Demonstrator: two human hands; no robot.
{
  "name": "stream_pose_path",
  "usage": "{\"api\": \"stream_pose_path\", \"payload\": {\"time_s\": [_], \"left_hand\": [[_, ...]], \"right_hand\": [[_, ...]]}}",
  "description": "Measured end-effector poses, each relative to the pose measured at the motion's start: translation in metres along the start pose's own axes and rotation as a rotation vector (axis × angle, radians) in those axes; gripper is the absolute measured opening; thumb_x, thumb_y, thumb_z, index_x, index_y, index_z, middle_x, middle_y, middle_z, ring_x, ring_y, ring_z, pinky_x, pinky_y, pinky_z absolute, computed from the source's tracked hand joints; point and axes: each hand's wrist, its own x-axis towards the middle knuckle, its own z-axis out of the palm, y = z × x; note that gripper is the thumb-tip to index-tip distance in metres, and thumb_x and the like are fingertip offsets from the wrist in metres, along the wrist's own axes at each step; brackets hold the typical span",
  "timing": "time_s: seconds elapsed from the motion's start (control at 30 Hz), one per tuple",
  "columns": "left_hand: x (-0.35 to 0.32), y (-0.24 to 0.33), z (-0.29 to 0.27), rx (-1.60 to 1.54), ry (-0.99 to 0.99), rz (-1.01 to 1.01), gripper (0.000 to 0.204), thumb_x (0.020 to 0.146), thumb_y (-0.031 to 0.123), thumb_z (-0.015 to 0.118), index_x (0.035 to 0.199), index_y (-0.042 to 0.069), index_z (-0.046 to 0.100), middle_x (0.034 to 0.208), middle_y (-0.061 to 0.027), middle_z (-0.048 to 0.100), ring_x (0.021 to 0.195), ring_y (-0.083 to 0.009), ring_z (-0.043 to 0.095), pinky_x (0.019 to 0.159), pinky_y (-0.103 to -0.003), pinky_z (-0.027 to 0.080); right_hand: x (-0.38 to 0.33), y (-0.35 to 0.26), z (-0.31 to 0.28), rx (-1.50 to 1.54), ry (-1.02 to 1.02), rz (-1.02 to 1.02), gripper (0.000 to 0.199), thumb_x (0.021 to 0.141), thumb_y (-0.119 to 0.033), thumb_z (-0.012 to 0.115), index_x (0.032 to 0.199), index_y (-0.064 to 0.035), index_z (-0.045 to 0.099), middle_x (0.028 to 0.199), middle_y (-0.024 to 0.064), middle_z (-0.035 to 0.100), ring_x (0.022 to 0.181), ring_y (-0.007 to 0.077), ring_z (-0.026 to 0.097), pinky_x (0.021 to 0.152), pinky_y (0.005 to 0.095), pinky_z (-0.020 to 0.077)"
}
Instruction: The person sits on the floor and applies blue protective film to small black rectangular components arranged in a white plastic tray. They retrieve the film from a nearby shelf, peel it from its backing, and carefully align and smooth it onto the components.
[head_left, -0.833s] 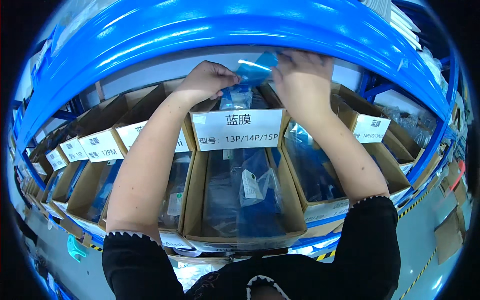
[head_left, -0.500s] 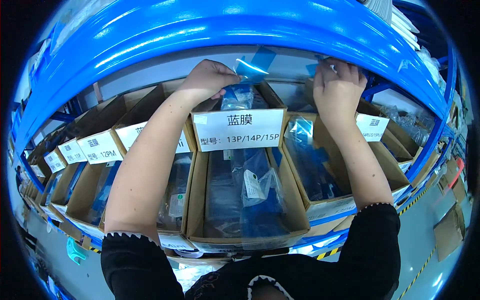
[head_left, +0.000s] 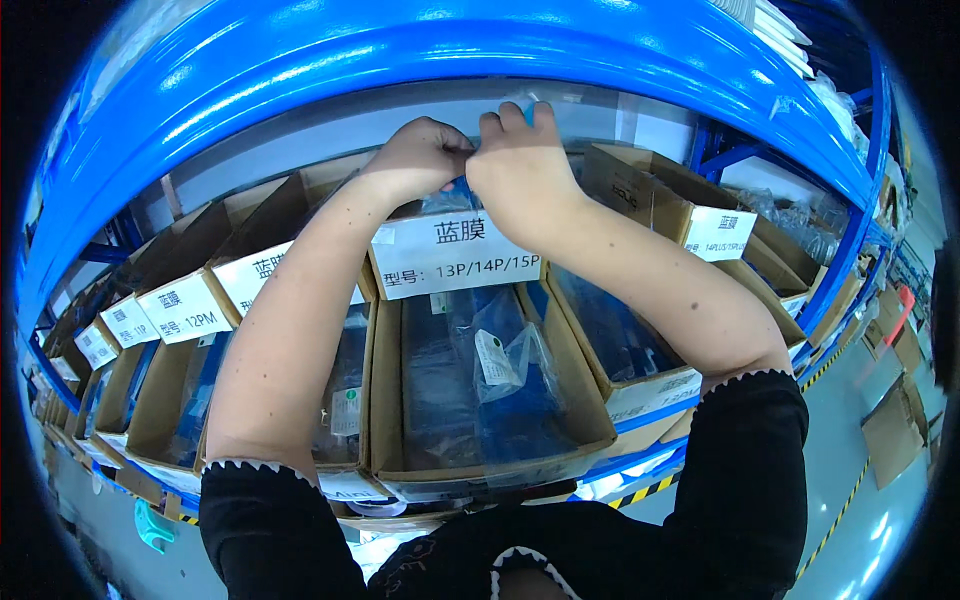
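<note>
Blue shelving with open cardboard boxes of bagged film; both hands raised at the back of the middle box.

Left hand (head_left: 420, 160) and right hand (head_left: 520, 165) met, fingers pinched shut on a small blue film piece (head_left: 527, 112), held above the labelled cardboard box (head_left: 480, 400), whose bagged film packs (head_left: 505, 385) lay flat, label card upright for identification.

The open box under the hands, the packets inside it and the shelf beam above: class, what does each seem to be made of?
The box looks like brown corrugated cardboard, matt, with raw folded flaps. The packets seem to be thin clear plastic film over blue sheets: glossy, wrinkled, see-through. The shelf beam is probably painted metal: smooth blue with bright glints.
</note>
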Motion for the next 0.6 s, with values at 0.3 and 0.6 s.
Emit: {"api": "stream_pose_path", "payload": {"time_s": [0.3, 0.6], "left_hand": [[-0.007, -0.015, -0.004, -0.013, -0.066, 0.088, 0.018, 0.086, 0.015, 0.059, 0.097, 0.004, 0.067, 0.075, -0.0006, 0.063, 0.061, -0.0060, 0.050, 0.055, -0.023, 0.044], [-0.002, -0.024, -0.004, 0.037, -0.041, 0.204, 0.021, 0.086, 0.016, 0.060, 0.101, 0.004, 0.067, 0.075, -0.0002, 0.063, 0.060, -0.0059, 0.049, 0.054, -0.023, 0.043]], "right_hand": [[0.023, 0.018, 0.028, 0.190, -0.107, 0.066, 0.016, 0.073, -0.023, 0.066, 0.078, -0.0079, 0.069, 0.094, 0.0082, 0.058, 0.099, 0.0271, 0.052, 0.084, 0.0446, 0.0370], [0.020, 0.029, 0.044, 0.297, 0.017, -0.034, 0.012, 0.075, -0.020, 0.063, 0.079, -0.0097, 0.069, 0.090, 0.0066, 0.056, 0.100, 0.0274, 0.050, 0.087, 0.0444, 0.0358]]}}
